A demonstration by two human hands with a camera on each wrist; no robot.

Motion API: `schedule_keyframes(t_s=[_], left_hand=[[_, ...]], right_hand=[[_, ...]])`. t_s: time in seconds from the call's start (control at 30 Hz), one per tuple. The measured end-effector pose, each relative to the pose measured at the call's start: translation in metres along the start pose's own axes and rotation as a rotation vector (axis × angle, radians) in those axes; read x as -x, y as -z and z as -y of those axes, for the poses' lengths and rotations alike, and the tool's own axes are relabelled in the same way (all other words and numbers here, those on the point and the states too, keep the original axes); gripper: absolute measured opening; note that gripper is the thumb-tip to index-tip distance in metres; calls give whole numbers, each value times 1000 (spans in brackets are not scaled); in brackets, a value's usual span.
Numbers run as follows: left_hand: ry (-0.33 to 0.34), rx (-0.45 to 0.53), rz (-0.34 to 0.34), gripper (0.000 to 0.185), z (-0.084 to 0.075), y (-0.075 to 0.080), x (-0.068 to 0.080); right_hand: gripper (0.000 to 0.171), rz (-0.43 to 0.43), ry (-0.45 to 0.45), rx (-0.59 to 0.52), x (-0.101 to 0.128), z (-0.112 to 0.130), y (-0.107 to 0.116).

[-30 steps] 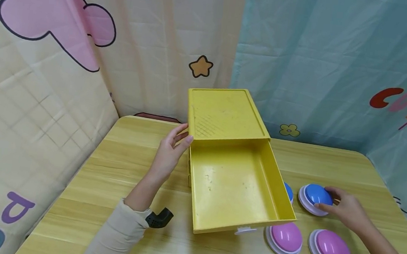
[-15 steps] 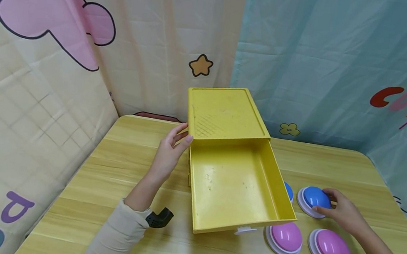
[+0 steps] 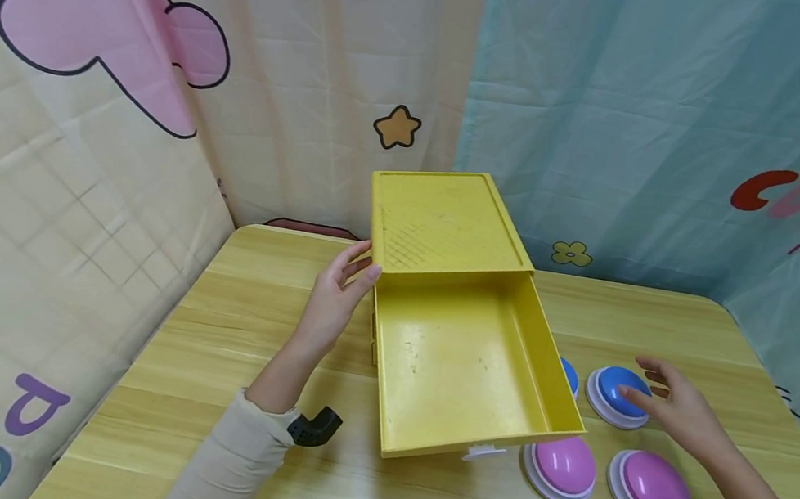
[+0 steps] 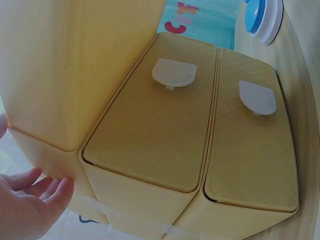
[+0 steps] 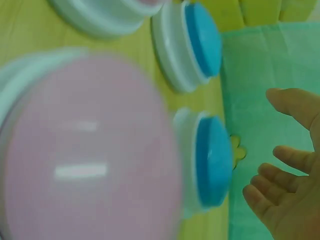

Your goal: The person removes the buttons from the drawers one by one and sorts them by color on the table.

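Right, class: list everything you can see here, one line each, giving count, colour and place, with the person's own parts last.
Drawer unit: one, yellow, table centre.
Open drawer: one, yellow, top, pulled out.
Closed drawers: two, yellow, white handles, below.
Blue dome buttons: two, white bases, right of the drawer, one partly hidden.
Pink dome buttons: two, white bases, front right.
Table: one, light wood.
Curtains: cream and teal, behind.
Left hand: on the unit's left side.
Right hand: open beside a blue button.

Right hand [image 5: 287,185] is hovering open beside 1 blue button [image 5: 212,160]; a blurred pink button [image 5: 85,150] is filling the foreground.
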State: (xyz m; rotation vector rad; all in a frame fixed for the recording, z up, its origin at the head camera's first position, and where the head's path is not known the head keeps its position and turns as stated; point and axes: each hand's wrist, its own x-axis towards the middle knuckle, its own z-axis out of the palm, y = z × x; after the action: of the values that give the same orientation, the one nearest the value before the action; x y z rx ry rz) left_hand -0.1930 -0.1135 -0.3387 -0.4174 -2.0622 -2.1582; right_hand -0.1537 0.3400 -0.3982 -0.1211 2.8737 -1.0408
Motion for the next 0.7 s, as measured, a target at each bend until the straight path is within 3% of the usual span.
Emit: schedule_keyframes(t_s=[0.23,0.43,0.7], left_hand=[[7,6,-3,53,-1,0,0],[10,7,-4,53,-1,-1,0],[4,13,-2,52,0,-1,-1]], right_hand=[[56,-135,180,-66,14,40,-1],[41,-255,307,-184,37,78,-4],[46,-332,486,-294,82,126,-10]])
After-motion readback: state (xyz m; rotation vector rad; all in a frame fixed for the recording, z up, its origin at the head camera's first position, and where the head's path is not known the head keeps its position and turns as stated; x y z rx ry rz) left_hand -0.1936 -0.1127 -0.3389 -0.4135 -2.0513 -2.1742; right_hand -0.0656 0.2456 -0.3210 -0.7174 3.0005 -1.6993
